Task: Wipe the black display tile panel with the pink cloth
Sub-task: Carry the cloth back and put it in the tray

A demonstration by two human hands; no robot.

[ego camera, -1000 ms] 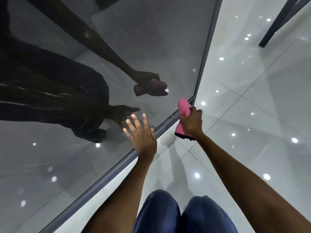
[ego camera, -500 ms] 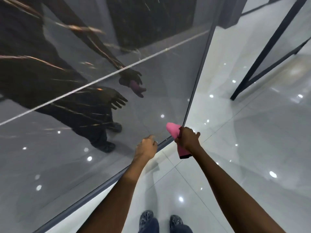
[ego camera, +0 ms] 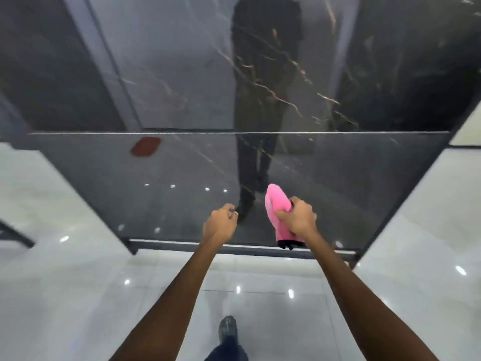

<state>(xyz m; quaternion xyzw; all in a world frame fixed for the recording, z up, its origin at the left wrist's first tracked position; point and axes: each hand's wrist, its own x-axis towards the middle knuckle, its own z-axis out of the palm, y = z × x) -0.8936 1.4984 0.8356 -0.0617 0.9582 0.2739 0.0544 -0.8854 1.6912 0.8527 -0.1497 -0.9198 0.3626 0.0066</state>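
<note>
A red-brown patch point(ego camera: 145, 146) shows in the upper left of the glossy black display tile panel point(ego camera: 182, 178), whose veined surface mirrors a standing figure; a dark shoe point(ego camera: 228, 327) stands on the pale polished floor point(ego camera: 65, 295) below. The right hand point(ego camera: 299, 217) has its fingers wrapped round the bunched pink cloth point(ego camera: 278, 212), held in front of the panel's lower middle. The left hand point(ego camera: 220, 225) hangs beside it, fingers loosely curled, holding nothing. A metal rail point(ego camera: 182, 243) edges the panel's bottom, with bare floor on either side.
</note>
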